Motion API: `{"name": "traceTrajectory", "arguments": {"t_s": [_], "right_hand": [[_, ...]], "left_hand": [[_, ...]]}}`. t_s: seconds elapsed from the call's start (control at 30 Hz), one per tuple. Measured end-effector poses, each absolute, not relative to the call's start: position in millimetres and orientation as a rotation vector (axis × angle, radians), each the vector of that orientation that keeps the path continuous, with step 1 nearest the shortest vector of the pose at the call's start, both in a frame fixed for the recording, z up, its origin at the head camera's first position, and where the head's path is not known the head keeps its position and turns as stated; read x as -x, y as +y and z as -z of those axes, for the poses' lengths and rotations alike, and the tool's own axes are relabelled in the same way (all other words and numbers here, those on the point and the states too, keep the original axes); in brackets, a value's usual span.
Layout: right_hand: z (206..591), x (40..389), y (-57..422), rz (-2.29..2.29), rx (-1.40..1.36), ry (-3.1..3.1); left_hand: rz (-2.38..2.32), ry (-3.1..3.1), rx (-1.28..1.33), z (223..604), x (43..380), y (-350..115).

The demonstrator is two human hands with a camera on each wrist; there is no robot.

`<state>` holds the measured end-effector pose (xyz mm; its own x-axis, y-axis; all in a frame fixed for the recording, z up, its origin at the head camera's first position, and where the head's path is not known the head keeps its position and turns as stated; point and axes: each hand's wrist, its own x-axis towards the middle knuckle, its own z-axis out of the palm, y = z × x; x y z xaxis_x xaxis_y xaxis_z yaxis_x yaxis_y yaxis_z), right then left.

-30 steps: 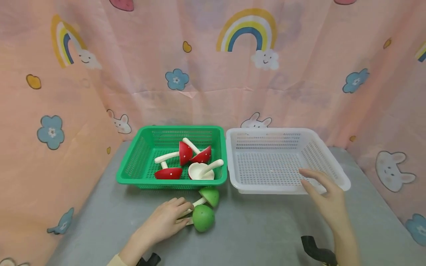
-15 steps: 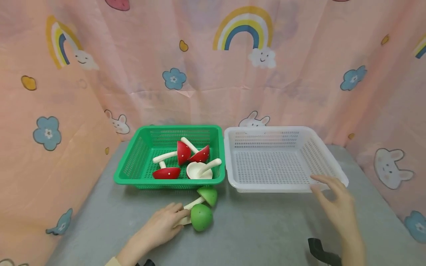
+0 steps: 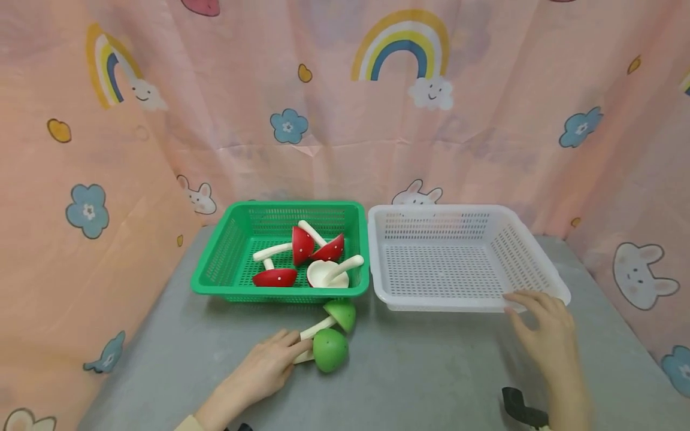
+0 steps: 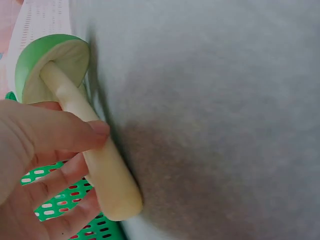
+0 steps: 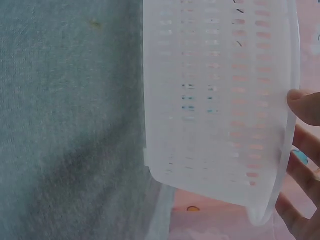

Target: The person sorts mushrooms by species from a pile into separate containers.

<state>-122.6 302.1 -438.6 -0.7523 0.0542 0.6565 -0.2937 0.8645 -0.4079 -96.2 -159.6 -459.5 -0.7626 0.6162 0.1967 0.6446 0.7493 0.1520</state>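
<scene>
My left hand [image 3: 264, 366] pinches the pale stem of the nearer green toy mushroom [image 3: 330, 351] on the table. In the left wrist view the thumb lies across that stem [image 4: 116, 175], and the other fingers pass behind it. A second green toy mushroom [image 3: 341, 315] lies just beyond, close to the green basket [image 3: 280, 293]. My right hand [image 3: 547, 329] holds the near right rim of the white basket [image 3: 431, 303]. From the right wrist, the thumb touches the outside of the rim, while the fingertips are hidden behind it.
Several red toy mushrooms [image 3: 302, 246] with white stems lie in the green basket. Both baskets stand side by side on the grey table [image 3: 409, 371]. A pink printed curtain [image 3: 334, 167] hangs behind and along the sides.
My left fingers have shifted onto the nearer mushroom's stem. The right hand has moved slightly right and down, from above the white basket to its rim. The mushrooms have barely moved.
</scene>
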Motion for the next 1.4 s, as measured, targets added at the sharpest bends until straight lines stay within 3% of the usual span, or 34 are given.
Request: {"name": "traceTrajectory", "arguments": {"t_s": [0.67,1.4], "right_hand": [[434.9,122.1,300.7,-0.585,-0.201,-2.344],[434.5,120.3,300.3,-0.600,-0.218,-2.320]], "left_hand": [[0.413,-2.643,1.008,459.5,88.3,-145.7],[0.554,-2.591,1.001,418.9,99.2,-77.6]]}}
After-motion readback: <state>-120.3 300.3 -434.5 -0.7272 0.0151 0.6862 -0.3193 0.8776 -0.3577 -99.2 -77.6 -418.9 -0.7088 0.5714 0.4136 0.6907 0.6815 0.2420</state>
